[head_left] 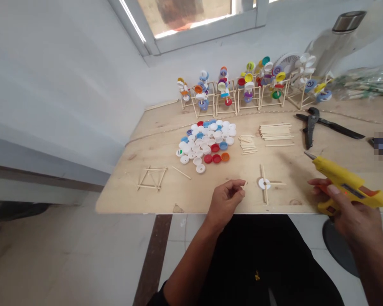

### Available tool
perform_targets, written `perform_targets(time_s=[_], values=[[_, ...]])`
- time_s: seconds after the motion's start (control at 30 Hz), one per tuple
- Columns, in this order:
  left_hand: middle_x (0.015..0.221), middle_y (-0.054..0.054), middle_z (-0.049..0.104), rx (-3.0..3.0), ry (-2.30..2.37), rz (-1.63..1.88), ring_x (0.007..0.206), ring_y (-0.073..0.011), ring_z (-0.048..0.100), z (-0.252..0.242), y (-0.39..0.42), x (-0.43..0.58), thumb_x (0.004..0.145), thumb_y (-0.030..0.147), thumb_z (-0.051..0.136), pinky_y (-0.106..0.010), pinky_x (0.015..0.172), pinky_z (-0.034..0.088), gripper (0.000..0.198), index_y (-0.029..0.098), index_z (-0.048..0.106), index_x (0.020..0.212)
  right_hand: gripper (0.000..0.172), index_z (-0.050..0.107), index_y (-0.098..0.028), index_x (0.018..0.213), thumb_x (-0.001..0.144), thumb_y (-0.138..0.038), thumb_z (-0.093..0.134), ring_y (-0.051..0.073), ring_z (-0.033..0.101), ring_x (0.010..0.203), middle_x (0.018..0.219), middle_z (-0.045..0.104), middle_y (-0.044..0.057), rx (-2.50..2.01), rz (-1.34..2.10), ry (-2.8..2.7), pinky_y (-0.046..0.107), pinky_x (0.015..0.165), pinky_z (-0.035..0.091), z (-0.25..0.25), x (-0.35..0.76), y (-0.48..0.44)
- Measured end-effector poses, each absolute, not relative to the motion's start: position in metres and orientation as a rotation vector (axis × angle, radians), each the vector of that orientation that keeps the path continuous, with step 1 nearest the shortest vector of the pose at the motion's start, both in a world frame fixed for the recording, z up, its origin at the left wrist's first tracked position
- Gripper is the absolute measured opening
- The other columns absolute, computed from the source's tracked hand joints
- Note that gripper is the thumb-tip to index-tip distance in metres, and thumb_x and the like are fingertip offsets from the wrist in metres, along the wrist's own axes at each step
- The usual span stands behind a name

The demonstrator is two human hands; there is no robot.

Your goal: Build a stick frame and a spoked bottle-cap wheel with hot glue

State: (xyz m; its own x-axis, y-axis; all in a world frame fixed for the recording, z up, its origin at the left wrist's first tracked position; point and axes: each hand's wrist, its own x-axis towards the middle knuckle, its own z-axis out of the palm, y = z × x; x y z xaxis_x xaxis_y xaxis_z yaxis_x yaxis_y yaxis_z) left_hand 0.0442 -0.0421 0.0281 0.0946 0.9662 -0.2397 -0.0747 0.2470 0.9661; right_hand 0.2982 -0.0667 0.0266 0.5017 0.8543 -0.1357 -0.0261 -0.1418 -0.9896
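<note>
My right hand (354,212) is wrapped round a yellow hot glue gun (347,180), its nozzle pointing up and left above the table. Between the thumb and fingers of my left hand (226,199) is a small wooden stick (244,185), of which only the tip shows. On the wood between both hands lies a white bottle cap (261,184) with sticks reaching up, down and right from it. A frame of thin sticks (151,178) rests further left, with a single loose stick (181,172) beside it.
Bottle caps (207,142) lie heaped mid-table, with short sticks (248,144) and longer sticks (276,134) to their right. Several stick-and-cap models (225,91) line the wall. Black pliers-like cutters (312,123) lie at the right, near a plastic bag of sticks (367,85).
</note>
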Motion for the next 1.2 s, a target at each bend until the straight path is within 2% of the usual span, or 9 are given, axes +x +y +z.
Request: perform_targets(time_s=[0.23, 0.4, 0.53, 0.63, 0.77, 1.0, 1.2], values=[[0.065, 0.002, 0.059, 0.748, 1.053, 1.046, 0.059, -0.0076, 0.049, 0.029, -0.041, 0.046, 0.066, 0.023, 0.073, -0.023, 0.063, 0.040, 0.030, 0.014, 0.072, 0.095, 0.034, 0.071, -0.020, 0.083, 0.065, -0.049, 0.073, 0.023, 0.067, 0.085, 0.097, 0.071, 0.008, -1.611, 0.965, -1.042, 0.027, 0.065, 0.056, 0.029, 0.291, -0.085], [0.064, 0.001, 0.060, 0.625, 0.939, 1.007, 0.059, -0.0075, 0.050, 0.035, -0.044, 0.048, 0.068, 0.024, 0.074, -0.024, 0.063, 0.039, 0.029, 0.012, 0.072, 0.093, 0.029, 0.072, -0.026, 0.087, 0.069, -0.048, 0.071, 0.022, 0.067, 0.090, 0.097, 0.072, 0.005, -1.652, 1.011, -1.131, 0.029, 0.075, 0.057, 0.031, 0.268, -0.100], [0.062, 0.000, 0.060, 0.567, 0.874, 0.958, 0.059, -0.0085, 0.051, 0.042, -0.053, 0.054, 0.066, 0.026, 0.076, -0.025, 0.064, 0.040, 0.029, 0.012, 0.072, 0.091, 0.028, 0.072, -0.030, 0.091, 0.070, -0.047, 0.072, 0.019, 0.068, 0.086, 0.095, 0.072, 0.002, -1.618, 1.081, -1.052, 0.027, 0.074, 0.058, 0.031, 0.253, -0.103], [0.062, 0.000, 0.061, 0.497, 0.820, 0.943, 0.059, -0.0095, 0.053, 0.044, -0.060, 0.059, 0.066, 0.025, 0.077, -0.025, 0.064, 0.041, 0.025, 0.012, 0.069, 0.086, 0.030, 0.072, -0.029, 0.095, 0.070, -0.046, 0.072, 0.020, 0.069, 0.086, 0.095, 0.073, 0.003, -1.580, 1.113, -1.028, 0.029, 0.076, 0.058, 0.031, 0.246, -0.101], [0.067, -0.003, 0.065, 0.436, 0.797, 0.994, 0.060, -0.0107, 0.056, 0.044, -0.065, 0.064, 0.066, 0.024, 0.076, -0.026, 0.065, 0.043, 0.021, 0.013, 0.065, 0.079, 0.029, 0.073, -0.025, 0.090, 0.066, -0.041, 0.076, 0.020, 0.069, 0.088, 0.095, 0.073, 0.003, -1.589, 1.068, -1.024, 0.033, 0.084, 0.057, 0.034, 0.234, -0.100], [0.072, -0.003, 0.066, 0.407, 0.835, 1.121, 0.063, -0.0103, 0.056, 0.043, -0.071, 0.072, 0.070, 0.021, 0.073, -0.025, 0.069, 0.043, 0.014, 0.014, 0.060, 0.073, 0.030, 0.072, -0.024, 0.079, 0.058, -0.043, 0.079, 0.021, 0.072, 0.076, 0.082, 0.074, 0.003, -1.629, 1.062, -0.887, 0.033, 0.074, 0.061, 0.045, 0.213, -0.098], [0.067, 0.002, 0.057, 0.420, 0.878, 1.166, 0.062, -0.0086, 0.050, 0.042, -0.078, 0.082, 0.069, 0.021, 0.073, -0.023, 0.066, 0.041, 0.013, 0.015, 0.062, 0.071, 0.033, 0.068, -0.021, 0.077, 0.057, -0.045, 0.079, 0.021, 0.071, 0.070, 0.078, 0.074, 0.004, -1.564, 1.059, -0.905, 0.034, 0.070, 0.061, 0.044, 0.204, -0.095]])
